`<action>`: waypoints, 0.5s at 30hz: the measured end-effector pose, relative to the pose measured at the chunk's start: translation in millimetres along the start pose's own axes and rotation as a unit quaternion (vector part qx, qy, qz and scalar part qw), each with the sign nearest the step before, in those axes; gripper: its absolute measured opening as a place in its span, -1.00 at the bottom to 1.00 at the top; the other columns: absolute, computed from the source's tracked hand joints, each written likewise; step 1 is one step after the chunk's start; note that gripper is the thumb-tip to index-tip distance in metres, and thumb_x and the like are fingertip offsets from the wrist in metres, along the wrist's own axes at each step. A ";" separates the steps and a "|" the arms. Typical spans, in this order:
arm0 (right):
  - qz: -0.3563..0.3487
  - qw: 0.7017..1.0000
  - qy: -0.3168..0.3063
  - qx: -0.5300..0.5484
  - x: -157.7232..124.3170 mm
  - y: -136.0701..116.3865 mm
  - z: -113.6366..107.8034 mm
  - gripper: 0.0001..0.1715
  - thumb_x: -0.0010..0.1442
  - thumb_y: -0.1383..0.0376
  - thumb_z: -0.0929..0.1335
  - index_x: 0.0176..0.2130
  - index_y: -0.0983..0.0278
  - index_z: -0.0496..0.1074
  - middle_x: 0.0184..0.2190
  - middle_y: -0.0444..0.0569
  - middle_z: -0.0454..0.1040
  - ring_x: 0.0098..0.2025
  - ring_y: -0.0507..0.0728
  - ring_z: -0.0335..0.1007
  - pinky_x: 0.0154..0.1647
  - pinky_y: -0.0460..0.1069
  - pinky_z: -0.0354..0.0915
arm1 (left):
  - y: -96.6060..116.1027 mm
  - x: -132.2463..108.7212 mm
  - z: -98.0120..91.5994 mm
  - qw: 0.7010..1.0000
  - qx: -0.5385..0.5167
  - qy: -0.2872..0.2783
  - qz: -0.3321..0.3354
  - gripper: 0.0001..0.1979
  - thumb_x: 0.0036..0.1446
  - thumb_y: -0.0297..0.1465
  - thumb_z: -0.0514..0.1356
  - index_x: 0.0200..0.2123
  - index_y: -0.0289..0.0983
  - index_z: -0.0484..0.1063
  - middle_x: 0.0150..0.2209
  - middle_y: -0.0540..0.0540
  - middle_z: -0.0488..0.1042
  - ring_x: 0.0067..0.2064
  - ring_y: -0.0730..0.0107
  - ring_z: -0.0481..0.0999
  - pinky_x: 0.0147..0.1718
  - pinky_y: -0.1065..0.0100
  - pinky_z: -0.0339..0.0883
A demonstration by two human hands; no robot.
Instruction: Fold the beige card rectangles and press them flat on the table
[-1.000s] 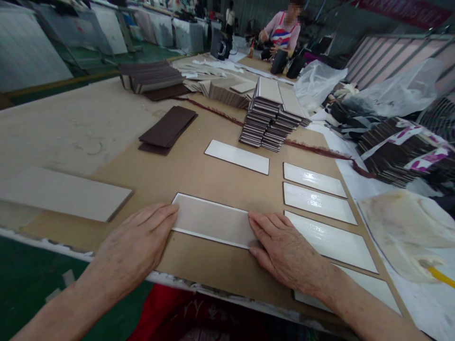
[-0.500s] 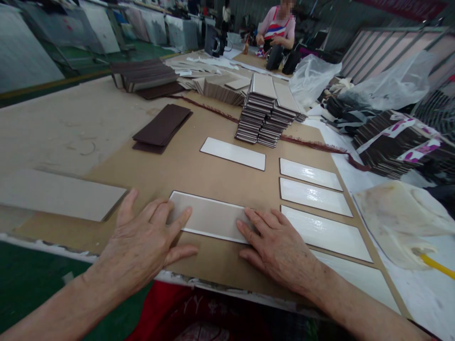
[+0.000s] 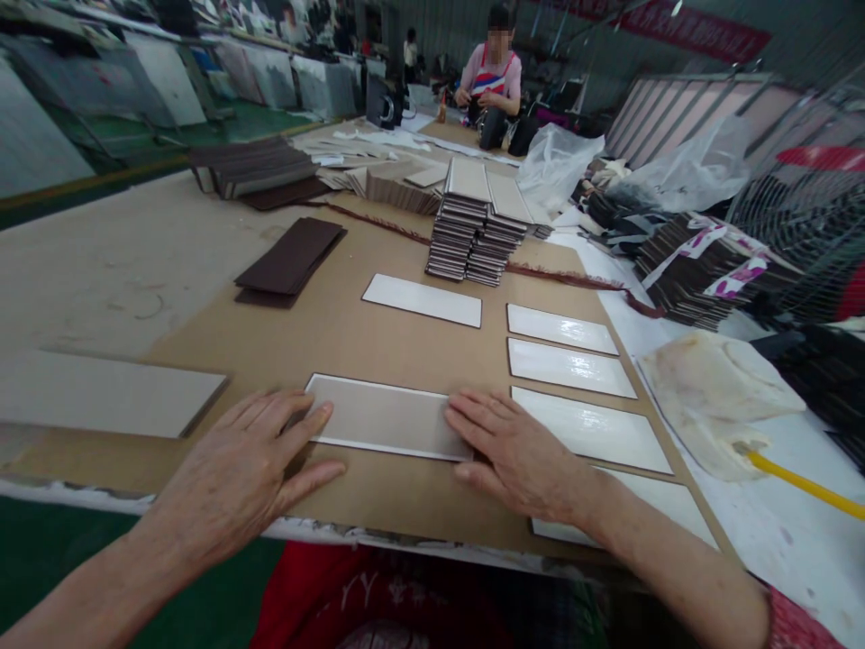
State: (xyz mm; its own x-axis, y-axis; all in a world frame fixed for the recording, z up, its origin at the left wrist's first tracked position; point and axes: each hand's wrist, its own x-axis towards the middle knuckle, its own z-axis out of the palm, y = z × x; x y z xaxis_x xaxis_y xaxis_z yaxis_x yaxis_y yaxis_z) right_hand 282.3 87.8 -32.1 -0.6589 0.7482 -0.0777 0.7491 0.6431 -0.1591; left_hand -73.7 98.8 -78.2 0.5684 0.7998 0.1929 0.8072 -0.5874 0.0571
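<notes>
A grey rectangular board lies flat in front of me on a white-faced panel, whose white border shows round it. My left hand rests at the board's left end, fingers stretched, thumb apart and toward me. At the other end my right hand lies flat with its fingertips on the board's right edge. Beyond it is a single white panel with a dark rim. Several glossy white panels are laid out in a column to the right, the nearest partly hidden by my right forearm.
Grey boards lie at the left, dark brown sheets farther back. Stacked panels stand at the middle back. On the right are a whitish container with a yellow handle and a tied dark bundle. Another person sits far back.
The view has shifted, moving the scene slightly left. My left hand has slid outward to the board's left end, and my right fingers have flattened at its right edge.
</notes>
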 end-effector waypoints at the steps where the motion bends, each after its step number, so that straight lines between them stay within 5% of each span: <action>1: -0.004 1.000 -0.014 0.008 -2.0 -6.4 2.9 -0.20 0.37 -0.09 0.22 0.37 0.33 0.12 0.40 0.16 0.06 0.42 0.31 -0.07 0.39 0.27 -0.01 | -2.5 -3.0 1.4 1.000 -0.012 -0.004 0.003 -0.49 0.27 -0.01 0.12 0.13 -0.20 0.35 0.09 -0.21 0.43 0.15 -0.09 0.39 0.15 -0.17 0.27; 4: -0.016 1.000 -0.016 0.014 -15.6 -26.0 10.8 0.03 0.23 -0.30 0.22 0.38 0.30 0.08 0.41 0.21 0.02 0.39 0.38 -0.03 0.36 0.31 -0.01 | -10.9 -17.2 5.8 0.999 -0.035 0.004 0.017 -0.51 0.26 -0.08 0.15 0.20 -0.11 0.32 0.15 -0.17 0.41 0.20 -0.04 0.38 0.18 -0.08 0.28; 6: -0.045 0.999 0.012 -0.008 -25.2 -36.6 19.0 0.05 0.17 -0.32 0.27 0.34 0.29 0.14 0.35 0.22 0.16 0.31 0.37 0.12 0.28 0.27 0.11 | -15.1 -28.5 8.7 0.999 -0.036 0.022 0.022 -0.45 0.20 -0.08 0.22 0.23 -0.02 0.30 0.20 -0.13 0.39 0.21 0.01 0.39 0.20 0.01 0.30; 9: -0.084 0.986 0.117 -0.082 -28.7 -45.7 39.4 -0.39 0.27 -0.01 0.37 0.18 0.23 0.32 0.09 0.07 0.45 0.02 0.23 0.37 0.02 0.11 0.31 | -18.0 -42.3 13.6 0.997 -0.050 0.064 0.018 -0.42 0.14 -0.09 0.28 0.23 0.05 0.31 0.21 -0.09 0.40 0.20 0.04 0.41 0.18 0.07 0.34; 12: -0.095 0.959 0.234 -0.130 -18.3 -46.2 61.8 -0.82 0.29 0.22 0.37 -0.07 0.14 0.41 -0.26 -0.13 0.52 -0.32 0.10 0.38 -0.24 0.00 0.31 | -20.4 -48.9 19.3 0.991 -0.070 0.111 0.006 -0.43 0.13 -0.11 0.27 0.21 0.07 0.32 0.18 -0.06 0.45 0.15 0.05 0.47 0.13 0.09 0.38; 15: -0.101 0.939 0.301 -0.136 -4.3 -40.0 74.1 -0.88 0.34 0.18 0.32 -0.25 0.13 0.41 -0.48 -0.23 0.46 -0.46 0.03 0.34 -0.23 -0.02 0.33 | -26.0 -47.9 24.0 0.988 -0.074 0.132 0.010 -0.39 0.10 -0.10 0.28 0.23 0.11 0.29 0.11 -0.03 0.52 0.07 0.07 0.55 0.04 0.15 0.47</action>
State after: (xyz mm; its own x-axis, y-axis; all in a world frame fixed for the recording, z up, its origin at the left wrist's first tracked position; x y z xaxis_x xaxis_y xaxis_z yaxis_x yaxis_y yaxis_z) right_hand 250.0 46.8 -98.3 -0.6917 0.5116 0.5097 0.6575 0.7380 0.1515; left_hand -118.1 78.8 -112.4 0.5063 0.7394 0.4438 0.7532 -0.6298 0.1900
